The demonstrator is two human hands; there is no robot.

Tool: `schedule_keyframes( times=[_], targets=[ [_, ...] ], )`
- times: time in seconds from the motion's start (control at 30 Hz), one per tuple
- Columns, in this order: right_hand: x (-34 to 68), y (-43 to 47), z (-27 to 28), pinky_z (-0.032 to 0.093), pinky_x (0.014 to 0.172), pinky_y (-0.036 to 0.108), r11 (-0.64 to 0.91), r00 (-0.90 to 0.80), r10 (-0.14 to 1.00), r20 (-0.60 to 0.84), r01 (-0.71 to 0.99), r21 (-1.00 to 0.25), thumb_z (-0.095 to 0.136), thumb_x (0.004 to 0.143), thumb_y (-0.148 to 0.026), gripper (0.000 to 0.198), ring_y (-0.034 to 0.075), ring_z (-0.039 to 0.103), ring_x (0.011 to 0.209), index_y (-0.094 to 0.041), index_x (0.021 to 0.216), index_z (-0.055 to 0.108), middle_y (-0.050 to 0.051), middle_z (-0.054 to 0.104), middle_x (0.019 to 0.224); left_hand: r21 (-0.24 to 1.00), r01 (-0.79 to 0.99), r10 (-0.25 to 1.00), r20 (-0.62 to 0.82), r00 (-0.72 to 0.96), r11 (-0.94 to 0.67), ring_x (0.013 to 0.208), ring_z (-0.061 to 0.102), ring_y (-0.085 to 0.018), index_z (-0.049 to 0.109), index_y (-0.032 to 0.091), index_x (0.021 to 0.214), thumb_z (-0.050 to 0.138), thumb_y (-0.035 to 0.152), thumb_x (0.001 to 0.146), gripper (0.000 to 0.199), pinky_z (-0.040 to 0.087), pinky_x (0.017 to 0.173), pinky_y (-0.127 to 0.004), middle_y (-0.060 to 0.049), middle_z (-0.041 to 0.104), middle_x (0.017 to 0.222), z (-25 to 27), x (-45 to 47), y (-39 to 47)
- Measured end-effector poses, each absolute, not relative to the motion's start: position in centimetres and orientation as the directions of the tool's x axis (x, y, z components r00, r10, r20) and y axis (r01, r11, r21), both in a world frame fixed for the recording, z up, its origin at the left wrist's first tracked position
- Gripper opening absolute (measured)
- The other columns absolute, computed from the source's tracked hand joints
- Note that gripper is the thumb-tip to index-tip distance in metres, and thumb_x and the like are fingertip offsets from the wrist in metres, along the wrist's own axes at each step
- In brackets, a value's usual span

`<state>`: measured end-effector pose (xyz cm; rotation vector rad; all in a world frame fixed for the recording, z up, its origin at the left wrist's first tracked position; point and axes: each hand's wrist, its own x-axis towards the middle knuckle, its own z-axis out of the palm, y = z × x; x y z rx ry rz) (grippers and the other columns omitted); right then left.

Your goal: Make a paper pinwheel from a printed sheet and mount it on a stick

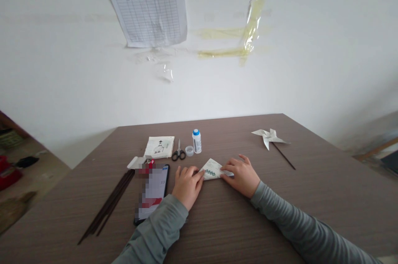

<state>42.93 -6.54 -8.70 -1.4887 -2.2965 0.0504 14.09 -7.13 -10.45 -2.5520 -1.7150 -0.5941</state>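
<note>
A white sheet of paper (211,169), folded into a triangle and printed with green marks, lies on the brown table before me. At its left corner, my left hand (188,185) grips the edge between thumb and fingers. My right hand (241,176) has the right corner between thumb and forefinger, its other fingers bent. Just beyond the paper stand a white glue bottle (197,143) with a blue cap and a small clear round container (189,151). Black-handled scissors (178,152) lie to their left.
A phone (155,191), partly blurred, lies by my left forearm, beside a bundle of dark thin sticks (108,206) and a small red-and-white box (145,164). Printed papers (159,147) are stacked behind. A paper pinwheel (270,137) on a stick lies at the right. The wall (295,69) borders the table's back.
</note>
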Motion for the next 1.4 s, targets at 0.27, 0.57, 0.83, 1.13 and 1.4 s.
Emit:
schedule_keyframes(
  times=[0.27,0.57,0.83,1.13,1.4],
  targets=[
    [42.1,-7.1,-7.6,0.049,0.146,0.069,0.33,-0.277,0.936,0.216,0.904,-0.272,0.081,0.12,-0.028,0.03,0.038,0.093,0.129,-0.035,0.137,0.104,0.014,0.099,0.135,0.16,0.884,0.859,0.361,0.362,-0.44,0.121,0.088,-0.032,0.096,0.047,0.159,0.078,0.021,0.122,0.048,0.064,0.138,-0.068,-0.006,0.097,0.134,-11.2,13.4,-6.8],
    [41.9,-7.2,-7.8,0.058,0.136,0.063,0.349,-0.291,0.919,0.265,0.914,-0.207,0.085,0.121,-0.031,0.026,0.036,0.094,0.123,-0.037,0.138,0.104,0.012,0.099,0.13,0.135,0.895,0.87,0.333,0.363,-0.425,0.122,0.086,-0.034,0.098,0.046,0.156,0.071,0.021,0.125,0.048,0.062,0.138,-0.07,-0.008,0.096,0.137,-11.4,13.5,-6.9],
    [42.0,-7.3,-8.3,0.059,0.132,0.062,0.368,-0.31,0.907,0.285,0.913,-0.178,0.08,0.123,-0.031,0.029,0.035,0.092,0.12,-0.037,0.14,0.103,0.013,0.097,0.13,0.164,0.897,0.878,0.335,0.341,-0.411,0.12,0.085,-0.035,0.099,0.046,0.155,0.073,0.024,0.124,0.045,0.061,0.136,-0.068,-0.008,0.096,0.137,-11.1,13.6,-7.1],
    [42.0,-7.2,-8.8,0.058,0.121,0.053,0.367,-0.315,0.897,0.308,0.921,-0.127,0.083,0.125,-0.032,0.028,0.033,0.088,0.117,-0.042,0.144,0.102,0.011,0.094,0.126,0.212,0.893,0.884,0.347,0.312,-0.398,0.119,0.085,-0.035,0.1,0.047,0.15,0.075,0.029,0.124,0.04,0.062,0.129,-0.06,-0.006,0.096,0.135,-11.0,13.6,-7.0],
    [42.0,-7.1,-8.9,0.057,0.114,0.049,0.371,-0.324,0.9,0.292,0.92,-0.125,0.077,0.128,-0.035,0.032,0.032,0.083,0.116,-0.042,0.15,0.1,0.012,0.091,0.125,0.152,0.911,0.883,0.35,0.312,-0.382,0.119,0.087,-0.035,0.099,0.046,0.152,0.073,0.028,0.124,0.042,0.064,0.124,-0.059,-0.007,0.096,0.139,-10.8,13.6,-7.3]
  ],
)
